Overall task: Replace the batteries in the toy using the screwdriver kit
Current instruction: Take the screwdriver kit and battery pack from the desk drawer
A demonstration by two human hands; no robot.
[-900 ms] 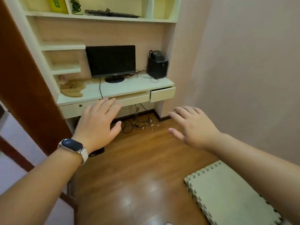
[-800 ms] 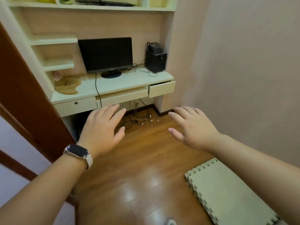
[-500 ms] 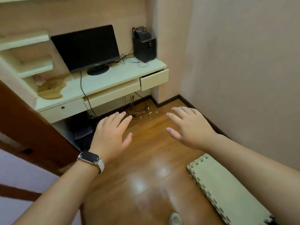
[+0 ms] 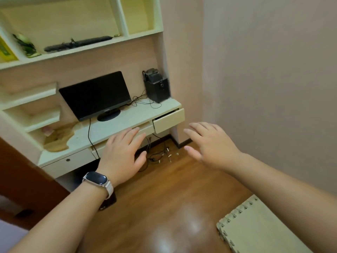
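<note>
Neither the toy, the batteries nor the screwdriver kit shows in the head view. My left hand [image 4: 122, 154], with a smartwatch on its wrist, is held out palm down with fingers apart and holds nothing. My right hand [image 4: 209, 145] is stretched out beside it, also palm down, fingers spread and empty. Both hover in the air above the wooden floor [image 4: 164, 198], in front of a white desk [image 4: 127, 115].
On the desk stand a black monitor [image 4: 96, 95] and a black speaker [image 4: 157, 88]; its right drawer [image 4: 168, 120] is slightly pulled out. Cables [image 4: 155, 157] lie on the floor under it. A foam mat [image 4: 259, 230] lies at the lower right. Shelves hang above, and a pink wall closes off the right.
The view dipped towards the floor and has swung back up, so the upper shelves show again. Both hands stay outstretched and empty, now higher in the frame, nearer the desk edge.
</note>
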